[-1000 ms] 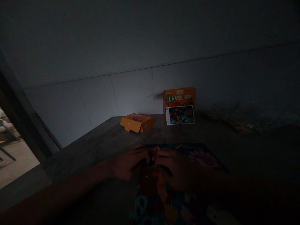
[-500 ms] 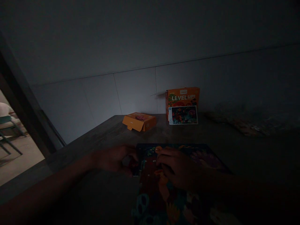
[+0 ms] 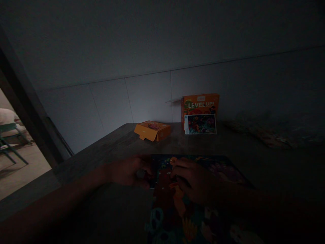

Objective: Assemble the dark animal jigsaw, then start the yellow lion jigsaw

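Note:
In dim light, a partly assembled jigsaw puzzle (image 3: 166,200) with a colourful undersea-like picture lies flat on the table. At its upper left edge, my left hand (image 3: 128,172) pinches a dark puzzle piece (image 3: 151,181) between thumb and fingers; the piece meets the puzzle's border, but I cannot tell if it is joined. My right hand (image 3: 190,178) rests on the puzzle's upper middle, fingers bent and slightly apart, fingertips touching the surface. Nothing shows in its grasp. My right forearm covers part of the puzzle's right side.
On the grey table (image 3: 111,145), an orange box (image 3: 152,130) lies with its flap hanging open. An upright orange box (image 3: 200,105) has a picture card (image 3: 201,124) leaning on it. Clear plastic bags (image 3: 271,137) lie at right. A green chair (image 3: 12,142) stands beyond the doorway.
The view has shifted slightly, moving everything a little right in the picture. Both hands keep nearly the same places on the puzzle, the left still pinching the piece.

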### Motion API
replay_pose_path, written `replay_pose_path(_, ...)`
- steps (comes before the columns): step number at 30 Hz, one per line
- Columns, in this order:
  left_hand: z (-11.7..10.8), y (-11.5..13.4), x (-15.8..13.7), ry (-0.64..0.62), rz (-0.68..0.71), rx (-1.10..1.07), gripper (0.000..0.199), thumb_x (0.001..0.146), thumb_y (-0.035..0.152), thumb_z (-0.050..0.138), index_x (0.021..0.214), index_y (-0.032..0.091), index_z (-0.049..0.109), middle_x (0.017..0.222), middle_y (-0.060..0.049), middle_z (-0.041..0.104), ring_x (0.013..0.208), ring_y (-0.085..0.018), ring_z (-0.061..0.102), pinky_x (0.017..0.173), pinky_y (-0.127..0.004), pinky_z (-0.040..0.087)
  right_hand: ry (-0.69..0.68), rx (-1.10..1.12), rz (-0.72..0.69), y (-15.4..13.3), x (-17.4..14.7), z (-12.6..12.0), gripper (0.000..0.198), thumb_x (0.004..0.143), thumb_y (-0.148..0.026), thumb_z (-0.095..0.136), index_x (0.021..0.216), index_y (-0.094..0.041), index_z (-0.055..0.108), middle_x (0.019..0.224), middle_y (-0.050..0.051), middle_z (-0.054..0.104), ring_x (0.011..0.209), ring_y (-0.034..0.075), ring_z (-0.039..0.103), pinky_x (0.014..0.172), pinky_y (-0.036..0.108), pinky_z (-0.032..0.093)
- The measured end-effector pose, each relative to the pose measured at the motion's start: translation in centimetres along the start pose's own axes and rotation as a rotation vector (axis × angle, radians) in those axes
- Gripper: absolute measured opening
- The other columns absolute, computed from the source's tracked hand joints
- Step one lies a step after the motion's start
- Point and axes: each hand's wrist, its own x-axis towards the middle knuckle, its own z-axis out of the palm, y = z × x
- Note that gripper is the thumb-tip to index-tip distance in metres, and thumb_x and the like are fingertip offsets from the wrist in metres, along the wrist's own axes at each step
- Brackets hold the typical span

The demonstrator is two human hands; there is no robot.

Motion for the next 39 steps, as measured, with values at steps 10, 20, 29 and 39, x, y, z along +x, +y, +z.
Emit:
replay_pose_path(10, -0.6, 0.6, 0.1, -0.031, 0.014, 0.015, 0.006, 0.085, 0.026, 0.075, 0.087, 0.022, 0.072, 0.098, -0.002, 0.069, 0.096, -0.02, 0.063, 0.084, -0.03, 0.051, -0.024, -0.002, 0.015, -0.3, 0.2, -0.7, 0.02, 0.086, -0.007, 0.055, 0.098, -0.014, 0.071, 0.104, 0.011, 0.064, 0.096, 0.023, 0.06, 0.085, 0.033, 0.047)
replay_pose_path(20, 1.3, -0.6, 0.9, 0.071, 0.116, 0.077, 0.021, 0.096, 0.019, 0.055, 0.111, 0.021, 0.071, 0.097, -0.008, 0.065, 0.085, -0.019, 0.06, 0.077, -0.032, 0.052, -0.612, -0.239, 0.355, 0.7, 1.1, -10.3, 0.026, 0.074, -0.039, 0.083, 0.087, -0.019, 0.073, 0.079, 0.004, 0.067, 0.065, 0.021, 0.063, 0.05, 0.025, 0.039)
replay_pose_path(29, 1.3, -0.1, 1.2, 0.11, 0.125, 0.121, 0.02, 0.092, 0.012, 0.056, 0.105, 0.018, 0.07, 0.101, -0.009, 0.062, 0.093, -0.021, 0.06, 0.084, -0.036, 0.053, -0.576, -0.277, 0.309, -0.2, 0.2, -7.1, 0.029, 0.082, -0.032, 0.074, 0.106, -0.016, 0.07, 0.098, 0.012, 0.066, 0.075, 0.024, 0.065, 0.058, 0.03, 0.048)
replay_pose_path(39, 2.1, 0.7, 1.6, 0.106, 0.142, 0.089, 0.05, 0.082, 0.003, 0.052, 0.13, 0.019, 0.052, 0.131, -0.012, 0.054, 0.122, -0.028, 0.052, 0.105, -0.046, 0.045, -0.47, 0.022, 0.13, 0.2, 1.0, -5.6, 0.057, 0.084, -0.016, 0.075, 0.136, -0.011, 0.053, 0.13, 0.018, 0.054, 0.117, 0.03, 0.055, 0.099, 0.042, 0.048)
